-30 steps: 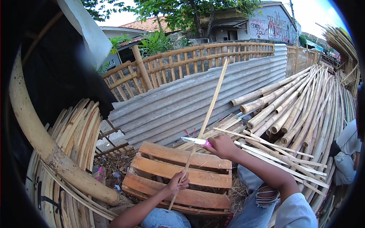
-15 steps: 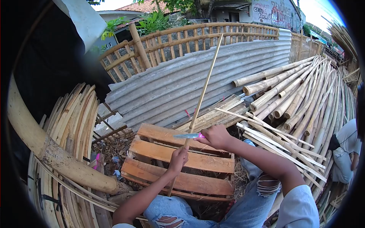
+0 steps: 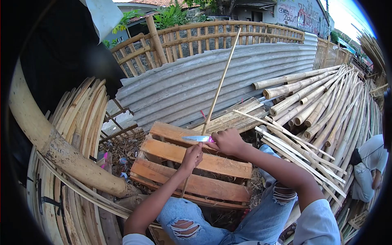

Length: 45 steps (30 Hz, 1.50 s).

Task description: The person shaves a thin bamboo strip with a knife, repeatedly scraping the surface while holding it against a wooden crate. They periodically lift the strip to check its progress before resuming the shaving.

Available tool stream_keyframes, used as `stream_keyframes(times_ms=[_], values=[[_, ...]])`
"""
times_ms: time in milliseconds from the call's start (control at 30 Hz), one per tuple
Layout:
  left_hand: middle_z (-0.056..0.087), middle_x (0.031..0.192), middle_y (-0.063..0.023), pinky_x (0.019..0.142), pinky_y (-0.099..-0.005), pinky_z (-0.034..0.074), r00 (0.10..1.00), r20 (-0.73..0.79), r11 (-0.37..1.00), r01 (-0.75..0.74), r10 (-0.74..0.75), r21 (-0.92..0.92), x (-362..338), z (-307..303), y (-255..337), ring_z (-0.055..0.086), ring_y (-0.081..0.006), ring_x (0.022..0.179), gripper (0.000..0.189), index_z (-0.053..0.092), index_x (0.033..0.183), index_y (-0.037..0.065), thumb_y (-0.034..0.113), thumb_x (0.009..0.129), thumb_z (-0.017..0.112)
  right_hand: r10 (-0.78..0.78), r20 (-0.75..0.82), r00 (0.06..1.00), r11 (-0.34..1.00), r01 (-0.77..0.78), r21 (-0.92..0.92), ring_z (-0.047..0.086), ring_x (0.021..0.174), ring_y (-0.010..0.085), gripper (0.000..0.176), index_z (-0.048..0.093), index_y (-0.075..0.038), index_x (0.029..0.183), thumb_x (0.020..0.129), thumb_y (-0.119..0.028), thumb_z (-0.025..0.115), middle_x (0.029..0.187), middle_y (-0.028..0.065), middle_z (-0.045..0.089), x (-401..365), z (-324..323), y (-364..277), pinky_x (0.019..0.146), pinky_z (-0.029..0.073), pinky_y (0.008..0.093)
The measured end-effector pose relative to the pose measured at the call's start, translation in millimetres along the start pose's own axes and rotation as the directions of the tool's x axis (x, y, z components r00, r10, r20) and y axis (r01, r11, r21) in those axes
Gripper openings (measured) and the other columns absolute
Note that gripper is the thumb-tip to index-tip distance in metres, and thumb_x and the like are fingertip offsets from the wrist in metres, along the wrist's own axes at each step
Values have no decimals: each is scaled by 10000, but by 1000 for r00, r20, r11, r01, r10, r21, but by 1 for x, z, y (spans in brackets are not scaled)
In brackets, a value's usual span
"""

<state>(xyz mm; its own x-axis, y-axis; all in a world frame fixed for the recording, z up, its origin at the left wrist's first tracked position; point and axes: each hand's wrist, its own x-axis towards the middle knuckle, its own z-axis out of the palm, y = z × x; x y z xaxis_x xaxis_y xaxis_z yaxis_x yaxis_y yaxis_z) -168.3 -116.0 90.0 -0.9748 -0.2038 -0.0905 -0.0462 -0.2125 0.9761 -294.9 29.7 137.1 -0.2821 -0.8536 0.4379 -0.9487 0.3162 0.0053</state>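
Observation:
A long, thin bamboo strip (image 3: pixel 221 83) stands tilted before me, its tip leaning up and to the right. My left hand (image 3: pixel 192 157) is closed round its lower part, and the tail end runs down toward my knee. In my right hand (image 3: pixel 228 141) is a knife (image 3: pixel 197 139) with a pink handle, gripped in closed fingers. Its blade points left and lies across the strip just above my left hand. Beneath both hands is a slatted wooden crate (image 3: pixel 216 162) made of orange-brown boards.
Whole bamboo poles (image 3: pixel 314 92) are heaped at the right, with pale split strips (image 3: pixel 302 157) nearer me. Split bamboo (image 3: pixel 77 118) and a thick pole (image 3: pixel 61 151) fill the left. Corrugated sheeting (image 3: pixel 183 77) stands behind. Another person (image 3: pixel 365 171) crouches at far right.
The knife has come down along the strip, closer to my left hand, and its blade now shows broader. My view has shifted slightly; the left hand keeps its hold.

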Motion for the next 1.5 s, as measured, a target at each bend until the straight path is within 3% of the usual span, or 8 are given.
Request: stream_keyframes(times_ms=[100,167,367,633,967,1300,1367,1500], values=[[279,461,50,308,-190,177,999,14,1000,29,-29,-6,-1,-5,-2,238,-36,333,452,345,679,125,481,951,407,97,-173,980,995,-100,-6,573,461,320,539,595,-74,637,892,-526,451,498,134,552,10,-3,28,433,424,413],[287,467,61,317,-198,191,998,48,999,45,-44,-9,-1,-7,-5,260,-36,348,428,345,668,143,448,957,424,414,-287,864,905,-423,34,572,493,357,545,604,-49,642,902,-502,447,511,166,545,27,-26,77,456,429,444],[265,458,54,304,-186,189,989,101,994,105,-105,10,2,-4,-14,237,-37,335,451,345,676,131,484,952,403,703,-120,701,695,-641,326,579,621,401,565,612,-13,680,888,-516,465,579,214,551,-14,-26,98,589,421,492],[275,457,51,301,-185,194,995,75,997,70,-71,8,3,-9,-7,248,-38,330,436,353,684,129,462,964,383,609,-117,784,784,-575,232,612,644,367,533,408,-138,1164,864,-575,468,658,160,611,-18,-36,95,567,440,457],[294,457,46,297,-188,208,994,50,996,93,-92,-13,4,-10,-8,261,-40,325,421,345,671,127,424,961,417,679,281,679,592,-732,338,612,732,389,563,634,16,670,875,-483,471,736,226,630,-31,-10,121,710,463,461],[293,463,46,303,-183,203,993,66,995,100,-99,-9,4,-10,-6,254,-42,331,414,356,682,118,411,972,395,549,285,786,602,-608,517,623,686,296,455,714,-33,819,791,-468,585,728,189,630,-35,7,114,680,469,383],[295,463,46,303,-183,202,993,67,995,97,-96,-8,5,-9,-6,255,-43,330,414,356,683,118,412,971,398,491,404,772,315,-589,744,549,609,178,493,719,-40,868,763,-515,635,707,95,606,-24,11,102,593,428,324],[307,472,45,311,-182,211,987,115,992,121,-116,-41,7,0,0,267,-41,339,404,371,692,110,406,964,420,370,494,787,205,-588,783,450,577,95,503,712,-43,899,751,-522,674,664,1,534,-2,-5,48,530,357,264]])
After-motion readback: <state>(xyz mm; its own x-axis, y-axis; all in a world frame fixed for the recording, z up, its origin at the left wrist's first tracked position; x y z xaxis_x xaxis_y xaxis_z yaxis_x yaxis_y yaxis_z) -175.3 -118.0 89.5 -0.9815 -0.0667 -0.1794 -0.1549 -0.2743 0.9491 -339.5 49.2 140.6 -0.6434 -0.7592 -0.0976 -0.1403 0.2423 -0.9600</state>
